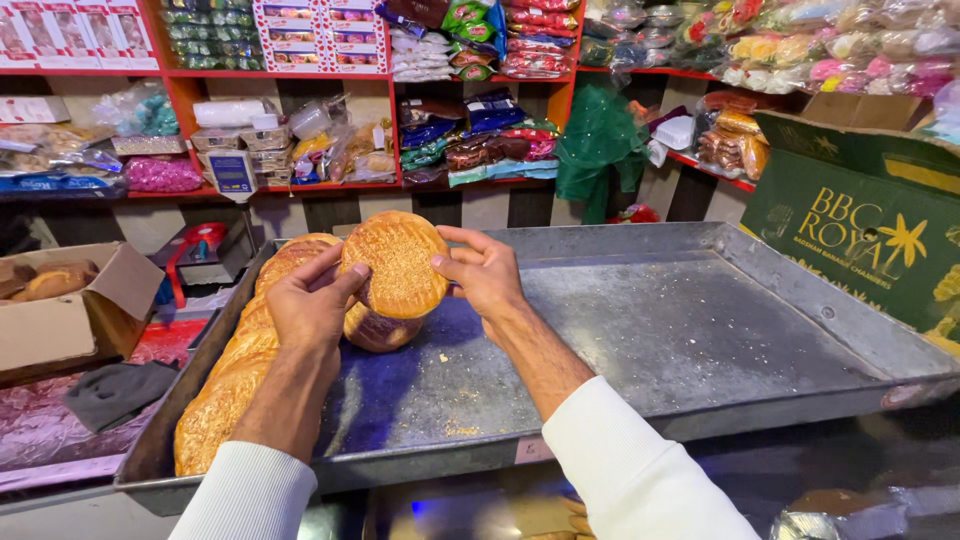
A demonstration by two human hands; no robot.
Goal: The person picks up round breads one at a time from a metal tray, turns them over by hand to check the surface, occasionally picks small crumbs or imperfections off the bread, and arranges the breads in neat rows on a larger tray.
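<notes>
I hold a round golden-brown flat bread (397, 262) upright between both hands above a large metal tray (700, 340). My left hand (312, 305) grips its left edge and my right hand (485, 272) pinches its right edge. Just behind and below it another round bread (378, 328) stands on the tray. A row of overlapping breads (235, 370) lies along the tray's left side, from the back corner toward the front.
A green cardboard box (860, 215) stands at the tray's right. An open brown carton (60, 310) with buns sits at the left. Red shelves (300, 75) behind hold packaged sweets and snacks. Crumbs dot the tray floor.
</notes>
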